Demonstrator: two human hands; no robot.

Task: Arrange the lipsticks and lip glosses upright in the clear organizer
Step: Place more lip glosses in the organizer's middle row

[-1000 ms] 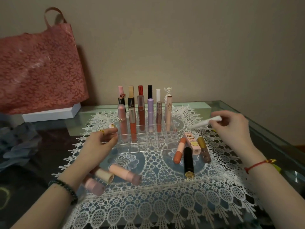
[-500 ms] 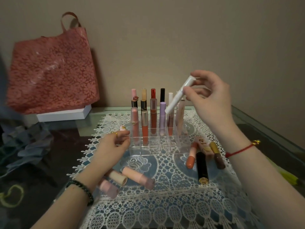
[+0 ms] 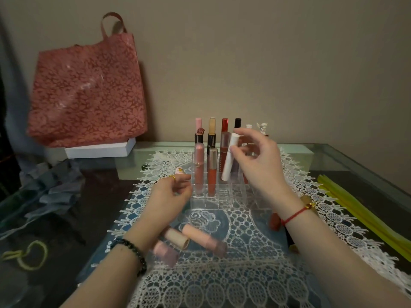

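Lipsticks, loose, nearest my view: pale tubes point(image 3: 203, 241), three, lying flat on the lace mat point(image 3: 244, 281) just beside the left forearm. A red tube point(image 3: 275, 221) lies partly hidden under the right wrist.

Next, the left hand point(image 3: 169, 196): fingers curled against the left wall of the clear organizer point(image 3: 222, 197). I cannot tell whether it grips anything. A small pink cap point(image 3: 179, 170) shows just beyond the fingertips.

Organizer, front row: no tubes that I can see. Middle row, left end: pink gloss point(image 3: 198, 167) and orange gloss point(image 3: 212, 174), both upright.

Then the right hand point(image 3: 258, 165): thumb and fingers pinch a white tube point(image 3: 230, 160) on its upper half. Its long axis is close to upright, top leaning a little right. Its lower end sits at rim level, just right of the orange gloss, over what I judge to be the next free slot. The coming move looks like a short straight drop once the tilt is taken out, and this hand is placed for it.

Back row: tall tubes point(image 3: 224, 126), upright, capped pink, yellow, red and black.

Far: red bag point(image 3: 89, 85) on a white box point(image 3: 100, 150).
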